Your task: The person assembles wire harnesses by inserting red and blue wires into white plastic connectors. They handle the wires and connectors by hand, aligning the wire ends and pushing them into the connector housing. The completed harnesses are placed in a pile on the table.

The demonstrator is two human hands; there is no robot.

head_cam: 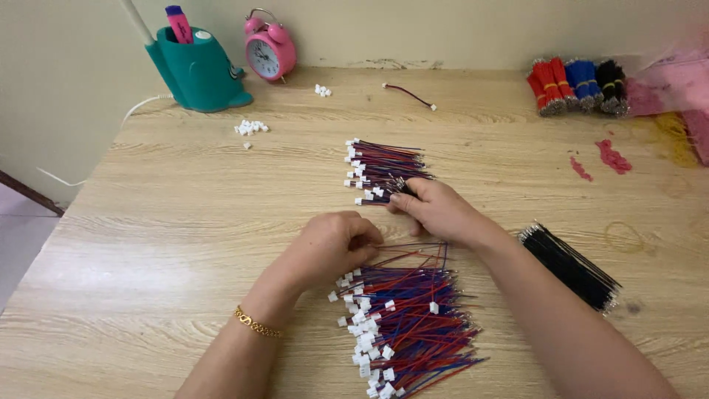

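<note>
My right hand [437,209] rests on the near end of a tidy stack of red-blue-black wire leads with white connectors [380,168], its fingers closed on one lead. My left hand [334,242], with a gold bracelet at the wrist, is curled at the top of a bigger loose pile of red and blue wire leads with white connectors [402,318] close to me. Whether the left fingers grip a lead is hidden.
A bundle of black wires [572,266] lies right of my right arm. Red, blue and black wire bundles [580,85] sit at the back right beside pink foam [676,89]. Loose white connectors [251,127], a teal pen holder [196,70], a pink alarm clock [269,48] and a single lead [410,94] stand at the back.
</note>
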